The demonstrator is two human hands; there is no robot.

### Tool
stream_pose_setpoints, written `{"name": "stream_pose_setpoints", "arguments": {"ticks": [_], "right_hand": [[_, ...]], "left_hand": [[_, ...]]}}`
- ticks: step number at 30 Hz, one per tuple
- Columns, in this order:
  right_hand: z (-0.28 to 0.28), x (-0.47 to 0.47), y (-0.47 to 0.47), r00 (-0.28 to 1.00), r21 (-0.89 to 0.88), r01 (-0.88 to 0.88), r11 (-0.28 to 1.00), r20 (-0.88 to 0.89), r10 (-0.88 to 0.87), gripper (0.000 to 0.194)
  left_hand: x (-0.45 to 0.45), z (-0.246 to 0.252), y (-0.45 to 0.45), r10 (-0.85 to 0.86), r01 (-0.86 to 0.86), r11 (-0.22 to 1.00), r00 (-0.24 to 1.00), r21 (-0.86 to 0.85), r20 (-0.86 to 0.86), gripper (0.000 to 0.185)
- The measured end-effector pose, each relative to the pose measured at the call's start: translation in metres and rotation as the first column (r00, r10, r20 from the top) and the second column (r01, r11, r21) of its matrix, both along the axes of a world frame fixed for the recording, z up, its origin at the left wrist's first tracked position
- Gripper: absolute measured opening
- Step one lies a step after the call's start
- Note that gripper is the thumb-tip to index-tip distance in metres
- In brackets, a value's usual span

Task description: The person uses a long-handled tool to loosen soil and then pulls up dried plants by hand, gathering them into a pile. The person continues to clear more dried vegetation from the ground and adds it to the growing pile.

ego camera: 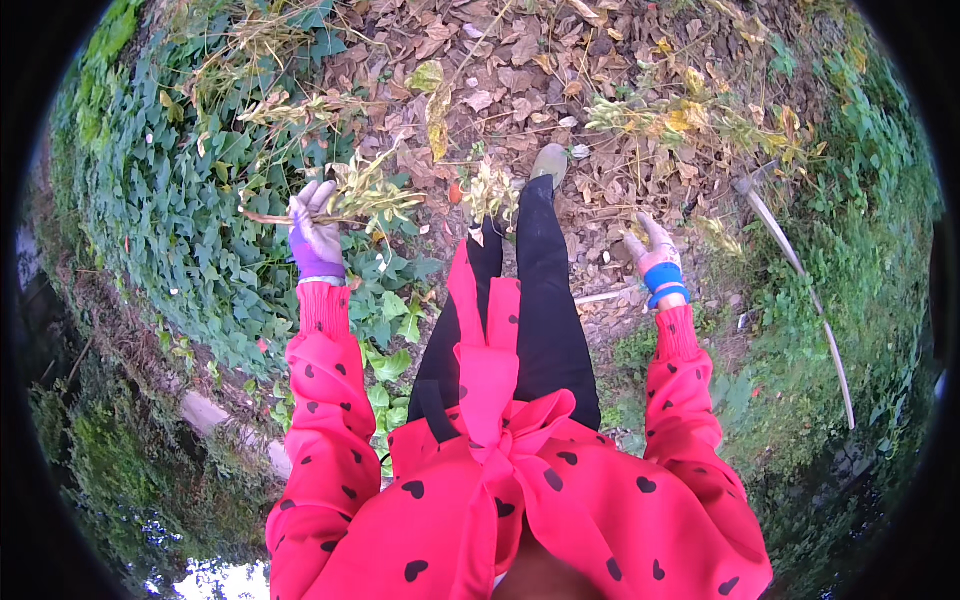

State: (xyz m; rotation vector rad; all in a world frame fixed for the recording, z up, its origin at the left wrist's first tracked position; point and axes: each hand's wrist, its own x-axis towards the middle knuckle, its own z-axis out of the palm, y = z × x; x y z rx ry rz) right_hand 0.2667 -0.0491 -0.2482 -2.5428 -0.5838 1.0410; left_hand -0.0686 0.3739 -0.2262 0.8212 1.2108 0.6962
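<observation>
My left hand [316, 225], in a work glove with a purple cuff, is closed around the stems of a dry bean plant [375, 193]; its pale pods spread out to the right of the fingers. My right hand [654, 247], gloved with a blue cuff, is held out over the leaf litter with its fingers apart and nothing visible in it. Between the hands, another bunch of dry pods [491, 191] shows in front of my legs. More yellowing bean plants [660, 120] lie ahead on the right, and a dry bunch [300, 112] lies ahead on the left.
A long-handled hoe [799, 266] lies along the right side on grass. Dense green vines [180, 217] cover the left. Brown dead leaves [517, 67] spread over the ground ahead, around my shoe [550, 165]. A short pale stick [602, 296] lies near my right hand.
</observation>
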Motion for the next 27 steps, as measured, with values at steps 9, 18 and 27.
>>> {"name": "stream_pose_setpoints", "arguments": {"ticks": [9,18,27], "right_hand": [[0.118,-0.088,0.159,0.872,0.458,-0.433,0.776,0.430,0.233,0.098],[0.143,-0.105,0.169,0.759,0.209,-0.343,0.916,0.637,0.139,0.046],[0.084,-0.138,-0.029,0.850,-0.008,0.188,0.982,0.501,-0.159,0.012]], "left_hand": [[0.036,0.077,-0.030,-0.057,0.128,0.986,0.862,-0.107,0.504,0.043],[0.125,0.101,-0.129,-0.078,0.401,0.840,0.756,-0.365,0.650,0.038],[0.168,0.103,-0.222,-0.684,0.913,0.195,0.389,-0.359,0.617,0.052]]}}
